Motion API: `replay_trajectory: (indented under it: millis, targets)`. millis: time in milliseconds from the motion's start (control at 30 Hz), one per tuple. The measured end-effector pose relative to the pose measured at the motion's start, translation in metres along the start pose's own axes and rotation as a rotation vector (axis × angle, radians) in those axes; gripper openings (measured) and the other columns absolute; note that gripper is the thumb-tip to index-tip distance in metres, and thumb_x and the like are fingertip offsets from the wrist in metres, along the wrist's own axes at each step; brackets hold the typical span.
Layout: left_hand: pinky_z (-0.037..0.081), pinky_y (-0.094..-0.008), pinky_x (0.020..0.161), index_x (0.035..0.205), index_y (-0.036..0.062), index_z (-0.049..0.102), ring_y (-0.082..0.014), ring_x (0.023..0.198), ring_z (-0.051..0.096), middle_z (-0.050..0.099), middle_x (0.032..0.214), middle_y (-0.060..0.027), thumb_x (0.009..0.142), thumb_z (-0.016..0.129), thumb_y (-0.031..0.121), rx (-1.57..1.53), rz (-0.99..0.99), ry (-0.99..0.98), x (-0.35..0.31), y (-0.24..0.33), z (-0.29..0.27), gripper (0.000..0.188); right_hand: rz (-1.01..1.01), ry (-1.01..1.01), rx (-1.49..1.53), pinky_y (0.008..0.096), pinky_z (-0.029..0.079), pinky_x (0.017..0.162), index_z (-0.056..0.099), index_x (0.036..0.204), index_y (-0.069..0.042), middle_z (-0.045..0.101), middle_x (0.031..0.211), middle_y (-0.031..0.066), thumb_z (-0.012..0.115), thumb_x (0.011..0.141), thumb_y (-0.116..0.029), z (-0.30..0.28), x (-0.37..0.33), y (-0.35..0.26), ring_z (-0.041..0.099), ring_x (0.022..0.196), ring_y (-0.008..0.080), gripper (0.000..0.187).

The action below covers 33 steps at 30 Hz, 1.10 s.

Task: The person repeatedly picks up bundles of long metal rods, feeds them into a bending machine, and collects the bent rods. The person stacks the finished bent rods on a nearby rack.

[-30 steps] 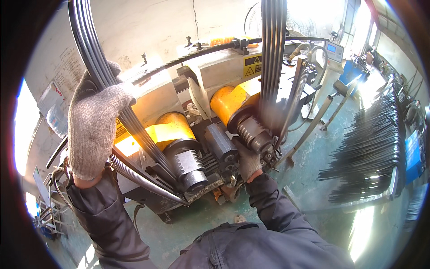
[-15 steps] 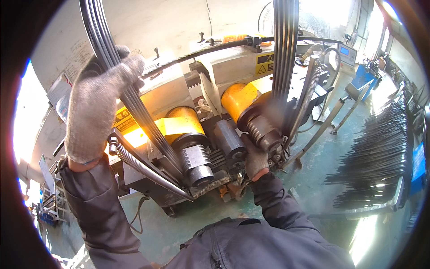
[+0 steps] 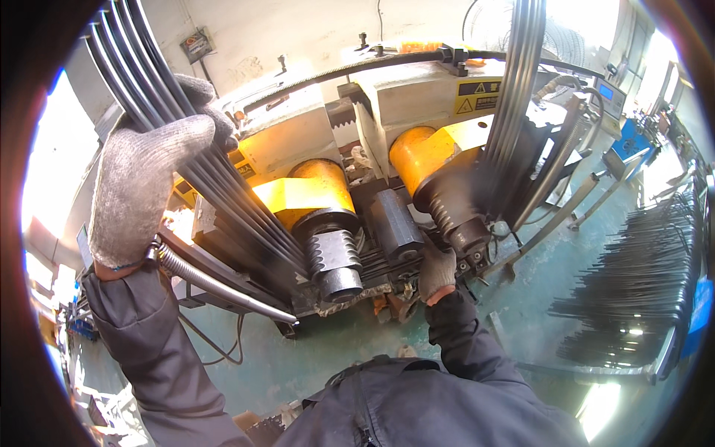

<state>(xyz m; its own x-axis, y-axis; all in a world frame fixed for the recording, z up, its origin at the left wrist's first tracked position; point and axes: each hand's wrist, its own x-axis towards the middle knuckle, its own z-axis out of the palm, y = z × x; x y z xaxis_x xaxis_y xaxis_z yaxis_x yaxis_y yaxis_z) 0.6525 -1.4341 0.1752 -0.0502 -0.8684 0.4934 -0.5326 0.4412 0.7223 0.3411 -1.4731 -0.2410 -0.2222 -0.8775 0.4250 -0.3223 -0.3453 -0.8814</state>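
Observation:
My left hand (image 3: 145, 179), in a grey knitted glove, is closed round a bundle of dark metal rods (image 3: 216, 195). Its thumb lies across their front and the other fingers reach behind. Those rods slope down to the left grooved roller (image 3: 333, 257), below an orange cylinder (image 3: 320, 182). My right hand (image 3: 437, 272), also gloved, is low between a dark faceted block (image 3: 396, 227) and the right grooved roller (image 3: 456, 216); its fingertips are hidden. A second bundle of rods (image 3: 514, 97) rises beside the right orange cylinder (image 3: 413, 156), blurred near its lower end.
A coil spring on a bar (image 3: 216, 281) sticks out at the machine's left front. Metal bars (image 3: 555, 220) jut out on the right. Many bent dark rods hang on a rack (image 3: 633, 283) at far right. A control box (image 3: 611, 97) stands behind.
The left bundle leans further left and its rods fan out more at the top, my left hand moving with it. The right bundle has shifted right. My whole view has turned slightly.

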Motion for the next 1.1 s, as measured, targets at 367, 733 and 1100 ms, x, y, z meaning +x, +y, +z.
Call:
replay_trajectory:
  millis: [367,733,1100]
  targets:
    - [0.072,-0.037,0.086,0.141,0.0007,0.066,-0.0255,0.096,0.083,0.08,0.108,-0.0152,0.104,0.076,0.016,0.005,-0.058,-0.026,-0.001,0.002,-0.001,0.042,0.122,-0.094,0.113,0.0443,0.053,0.118,0.073,0.15,-0.004,0.074,0.141,0.02,0.059,0.096,0.013,-0.002,-0.003,0.007,0.069,0.136,0.036,0.059]
    - [0.073,-0.0398,0.09,0.143,0.0013,0.067,-0.0271,0.101,0.083,0.08,0.112,-0.0162,0.106,0.076,0.016,0.056,-0.094,-0.041,-0.002,0.002,-0.007,0.041,0.226,-0.177,0.23,0.0449,0.053,0.119,0.065,0.159,-0.007,0.072,0.151,0.0218,0.055,0.101,0.014,-0.011,-0.005,0.002,0.067,0.142,0.0379,0.063]
    - [0.069,-0.0435,0.101,0.142,0.0022,0.069,-0.0254,0.109,0.082,0.082,0.115,-0.013,0.107,0.078,0.024,0.097,-0.093,-0.074,0.0,-0.001,-0.013,0.042,0.469,0.08,0.708,0.0351,0.059,0.098,0.082,0.125,-0.001,0.08,0.123,0.0038,0.078,0.108,-0.012,0.001,-0.002,-0.019,0.074,0.111,0.015,0.02]
